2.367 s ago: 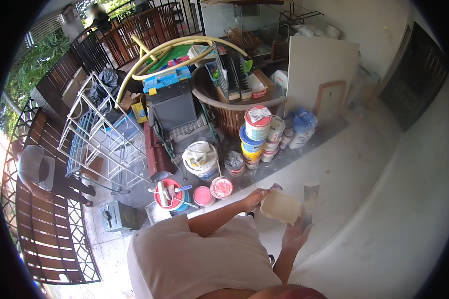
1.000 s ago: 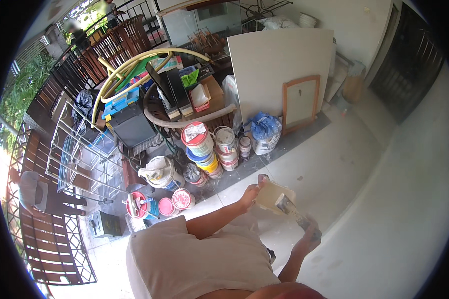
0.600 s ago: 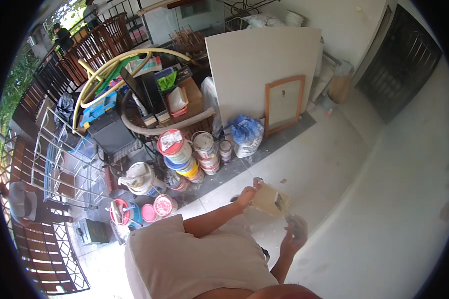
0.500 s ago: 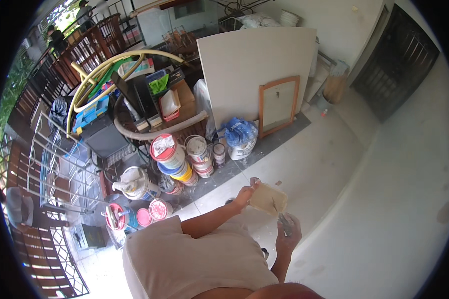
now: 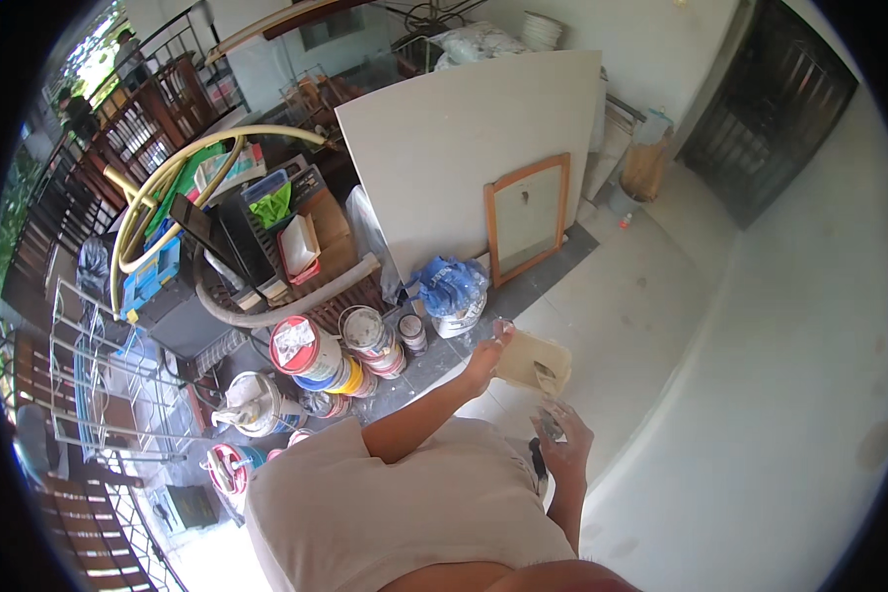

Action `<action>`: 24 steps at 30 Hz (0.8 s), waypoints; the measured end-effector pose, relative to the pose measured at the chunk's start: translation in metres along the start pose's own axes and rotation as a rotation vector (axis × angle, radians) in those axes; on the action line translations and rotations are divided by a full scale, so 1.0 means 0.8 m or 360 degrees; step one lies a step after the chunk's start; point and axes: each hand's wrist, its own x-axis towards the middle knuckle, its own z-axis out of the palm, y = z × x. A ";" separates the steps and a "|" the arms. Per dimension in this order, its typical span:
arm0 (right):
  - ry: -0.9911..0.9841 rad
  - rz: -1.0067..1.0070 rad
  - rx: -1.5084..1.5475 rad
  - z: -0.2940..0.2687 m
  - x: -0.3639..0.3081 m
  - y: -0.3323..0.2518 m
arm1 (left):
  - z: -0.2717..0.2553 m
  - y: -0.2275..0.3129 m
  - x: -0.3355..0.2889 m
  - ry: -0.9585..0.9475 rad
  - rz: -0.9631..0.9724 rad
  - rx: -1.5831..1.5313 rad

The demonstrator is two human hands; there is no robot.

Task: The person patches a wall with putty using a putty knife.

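My left hand point(image 5: 485, 363) is closed on one edge of a shallow, cream-coloured rectangular tray point(image 5: 523, 357), held out at about waist height. Below and to the right of it, my right hand point(image 5: 568, 446) has its fingers wrapped round a putty knife point(image 5: 551, 426). The knife points up toward the tray, with its blade end over the tray's near right corner. Whether the blade touches the tray I cannot tell. Pale smears mark the fingers of both hands.
Stacked paint buckets point(image 5: 306, 347) and a blue plastic bag point(image 5: 449, 286) stand to the left. Behind them lean a large pale board point(image 5: 464, 138) and a wood-framed mirror point(image 5: 528, 217). A white wall point(image 5: 760, 414) runs close on my right; a dark door point(image 5: 770, 113) is far right.
The view has shifted, so the buckets and board sit farther left. My right hand has turned a little, tilting the putty knife near the tray. Both hands keep their hold.
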 end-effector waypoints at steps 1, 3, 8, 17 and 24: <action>-0.0006 0.0005 0.0052 -0.003 0.016 0.003 | 0.003 0.008 0.011 -0.0036 0.0026 0.0013; -0.0036 0.0002 0.0120 -0.007 0.042 0.023 | 0.016 0.015 0.023 0.0031 0.0100 -0.0043; -0.0375 -0.0128 0.0097 -0.057 0.102 0.101 | 0.080 -0.004 0.059 0.0195 0.0157 -0.0133; -0.0755 -0.0337 0.0374 -0.302 0.243 0.275 | 0.342 -0.049 0.175 0.0490 0.0280 -0.0272; -0.0854 -0.0243 0.0455 -0.485 0.314 0.423 | 0.537 -0.124 0.297 0.0558 0.0316 -0.0426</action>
